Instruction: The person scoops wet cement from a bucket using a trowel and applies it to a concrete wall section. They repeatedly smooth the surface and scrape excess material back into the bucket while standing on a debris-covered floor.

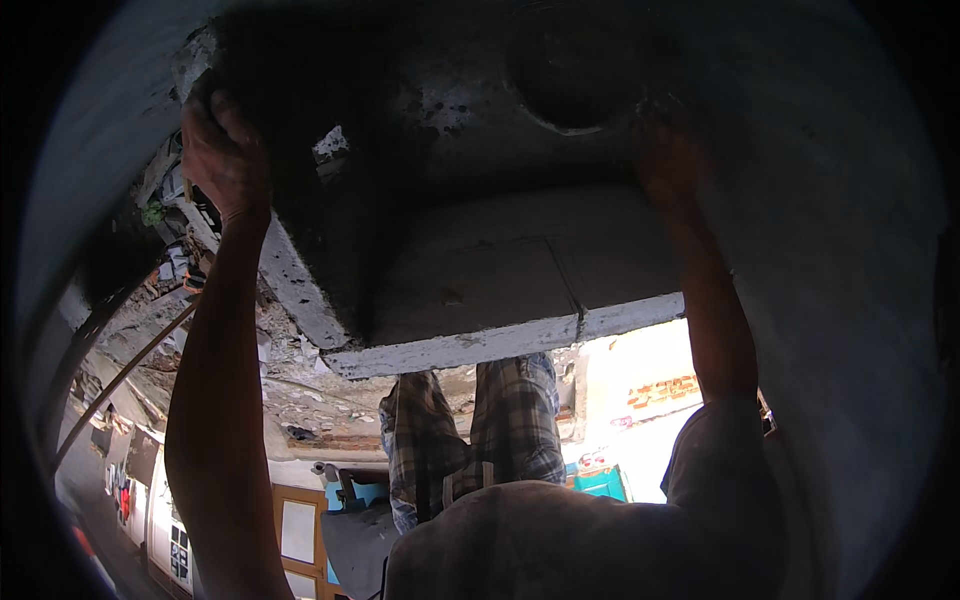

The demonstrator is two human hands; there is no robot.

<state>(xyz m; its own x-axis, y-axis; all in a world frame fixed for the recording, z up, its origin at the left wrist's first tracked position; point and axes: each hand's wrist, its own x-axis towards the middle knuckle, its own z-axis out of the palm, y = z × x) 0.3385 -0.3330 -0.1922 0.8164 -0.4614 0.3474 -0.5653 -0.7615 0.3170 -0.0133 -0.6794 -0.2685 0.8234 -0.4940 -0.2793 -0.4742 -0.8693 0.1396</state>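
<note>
Grey shirt cloth (pixel 540 545) lies nearest the camera, above brown-and-white plaid trousers (pixel 515 425). Past them spreads rubble-strewn ground (pixel 310 400), with a brown-framed door with pale panels (pixel 298 530) at lower left and smooth, pale grey wall (pixel 840 290) at right. Between the hands, at upper centre, sits a dark, box-like masonry structure (pixel 470 270), its straight white edges chipped and pitted, its shadowed face blotched around a round dark recess (pixel 575 80). At its upper left edge, the left hand (pixel 225 160) bends its fingers close together; whether they grip, I cannot tell. Shadow hides the fingers of the right hand (pixel 670 160), near the recess.
</note>
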